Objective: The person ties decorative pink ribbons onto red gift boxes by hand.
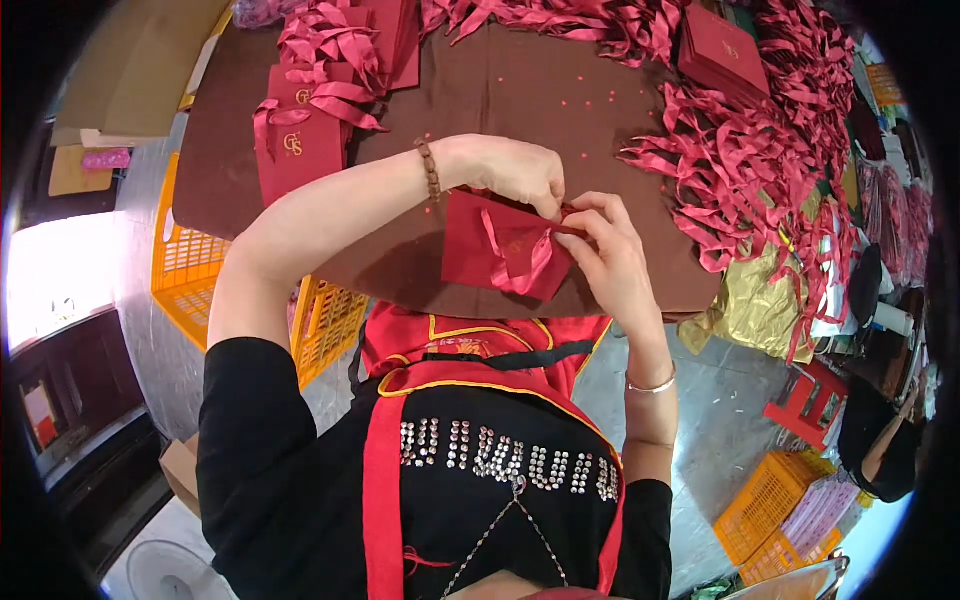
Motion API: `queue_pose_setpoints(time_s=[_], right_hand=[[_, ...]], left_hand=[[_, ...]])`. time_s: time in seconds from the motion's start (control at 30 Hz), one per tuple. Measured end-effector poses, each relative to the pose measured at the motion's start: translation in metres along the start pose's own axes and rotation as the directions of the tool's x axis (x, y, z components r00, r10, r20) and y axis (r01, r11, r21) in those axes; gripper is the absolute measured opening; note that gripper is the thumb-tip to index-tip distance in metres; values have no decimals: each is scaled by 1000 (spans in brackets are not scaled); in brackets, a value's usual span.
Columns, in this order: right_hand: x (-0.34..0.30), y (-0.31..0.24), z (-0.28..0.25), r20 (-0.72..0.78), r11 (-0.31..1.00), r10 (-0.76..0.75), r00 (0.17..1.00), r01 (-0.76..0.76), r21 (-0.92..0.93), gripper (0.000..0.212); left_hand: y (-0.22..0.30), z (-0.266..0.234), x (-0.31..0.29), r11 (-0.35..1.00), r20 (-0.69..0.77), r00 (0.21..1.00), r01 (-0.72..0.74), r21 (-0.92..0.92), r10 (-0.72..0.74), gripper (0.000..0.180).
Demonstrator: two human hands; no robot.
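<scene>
A small dark red paper gift bag (465, 255) with pink ribbon handles lies tilted at the near edge of the brown-covered table. My right hand (612, 255) pinches the bag's upper right corner between thumb and fingers. From above, my left hand (515, 175) reaches over the bag's mouth, its fingers curled and closed with the tips pointing down beside my right fingertips. What the left fingertips hold is hidden. The pink ribbon (535, 268) hangs in a loop across the bag's front.
More red gift bags (300, 150) with ribbons lie at the table's left. A heap of ribboned bags (740, 150) covers the right side, beside a stack of red bags (725, 55). Small red dots are scattered over the brown cloth (530, 100). Orange crates (190, 270) stand on the floor.
</scene>
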State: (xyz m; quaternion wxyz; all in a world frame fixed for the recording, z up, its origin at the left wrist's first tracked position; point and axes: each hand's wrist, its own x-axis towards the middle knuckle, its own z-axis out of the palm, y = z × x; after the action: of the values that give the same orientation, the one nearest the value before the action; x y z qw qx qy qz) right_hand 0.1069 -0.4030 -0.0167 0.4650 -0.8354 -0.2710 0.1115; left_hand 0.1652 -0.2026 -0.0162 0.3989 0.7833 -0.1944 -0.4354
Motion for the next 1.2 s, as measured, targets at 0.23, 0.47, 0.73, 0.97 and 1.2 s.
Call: queue_pose_setpoints(time_s=[0.23, 0.47, 0.73, 0.97, 1.2], right_hand=[[0, 10, -6, 110, 994, -78, 991, 69, 79, 13], [-5, 25, -3, 188, 990, 49, 981, -73, 123, 16], [-1, 21, -10, 145, 993, 13, 989, -30, 110, 17], [0, 14, -8, 241, 986, 36, 970, -73, 147, 17], [-4, 7, -5, 241, 992, -17, 970, -14, 127, 15]], left_hand=[[-20, 17, 8, 909, -220, 967, -202, -365, 127, 13], [-9, -12, -6, 973, -499, 836, -176, 147, 227, 33], [-38, 10, -46, 974, -318, 944, 12, -226, -86, 51], [-21, 3, -20, 977, -219, 976, -37, -211, -10, 34], [-40, 7, 0, 974, 66, 998, 30, -224, -16, 57]])
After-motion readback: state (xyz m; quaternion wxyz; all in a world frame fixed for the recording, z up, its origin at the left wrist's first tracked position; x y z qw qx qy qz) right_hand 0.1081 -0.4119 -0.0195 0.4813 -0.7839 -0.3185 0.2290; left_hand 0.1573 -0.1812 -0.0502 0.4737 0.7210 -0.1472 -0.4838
